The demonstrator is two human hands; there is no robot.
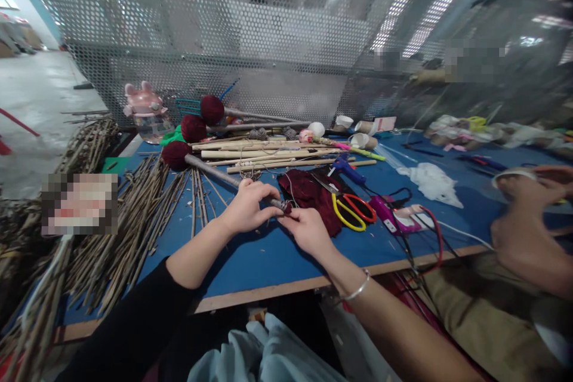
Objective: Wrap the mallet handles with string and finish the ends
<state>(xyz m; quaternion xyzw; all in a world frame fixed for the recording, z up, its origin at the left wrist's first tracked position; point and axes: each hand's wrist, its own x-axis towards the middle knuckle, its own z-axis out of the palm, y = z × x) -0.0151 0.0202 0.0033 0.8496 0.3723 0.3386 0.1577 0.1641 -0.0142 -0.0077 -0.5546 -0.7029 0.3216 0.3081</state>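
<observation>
A stick wrapped in grey yarn (215,171), with a dark red ball (176,156) on its far end, slants across the table toward me. My left hand (250,206) is closed around the stick close to its near end. At that tip, my right hand (307,228) pinches a bit of dark red material (286,208); its exact form is too small to tell. Just beyond my hands lies dark red cloth (313,191), with scissors (349,212) that have yellow and orange handles resting on it.
Bundled twigs (129,221) cover the left side. Pale wooden sticks (250,152) and two more red-ended sticks lie behind. A blue glue gun (347,168), a purple device (394,215) with cables and a plastic bag (434,184) are to the right. A co-worker's hands (523,197) work at far right.
</observation>
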